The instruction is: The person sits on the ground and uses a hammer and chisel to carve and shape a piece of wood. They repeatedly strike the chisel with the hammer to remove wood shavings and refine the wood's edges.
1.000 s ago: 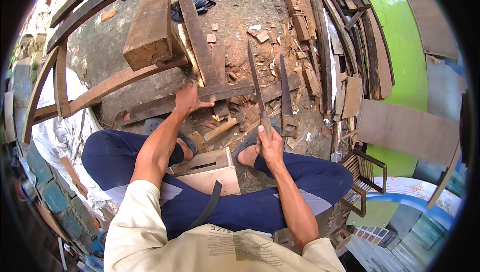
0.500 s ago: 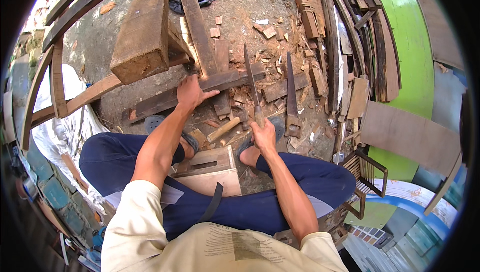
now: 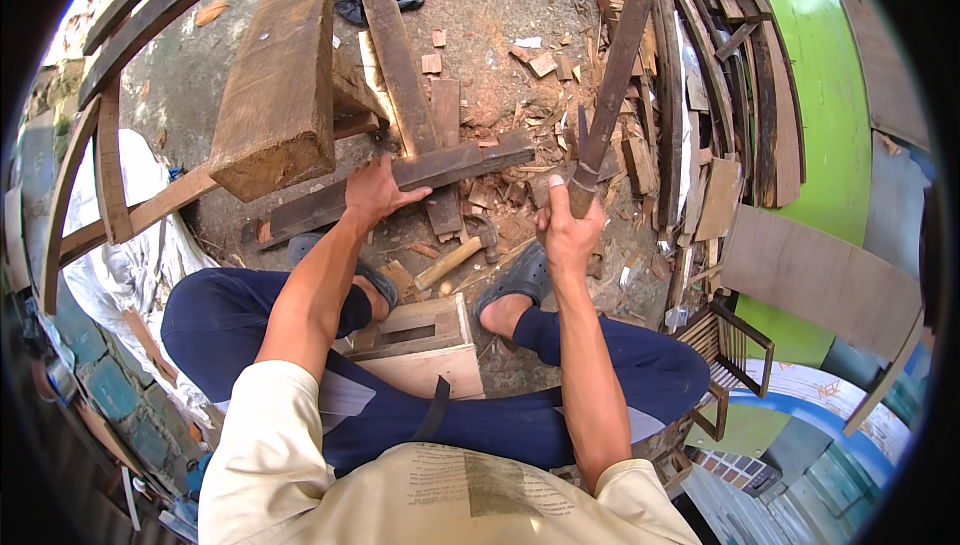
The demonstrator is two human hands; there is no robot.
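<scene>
My left hand grips a dark wooden plank that lies slantwise on the ground, its thumb stretched along the near side. Under the plank's right part runs another board. In my right hand is a machete, held by its wooden handle with the broad blade tilted up and to the right, apart from the plank. A handsaw lies behind the machete and is mostly hidden. Between my feet a claw hammer with a wooden handle rests on the ground.
A thick squared beam juts toward me at the upper left. I sit behind a small wooden box. Wood chips litter the ground ahead. Stacked boards and a green panel stand at the right, near a slatted wooden frame.
My right hand has risen and moved right, swinging the machete up and away from the plank, with its blade face now showing. My left hand stays on the plank.
</scene>
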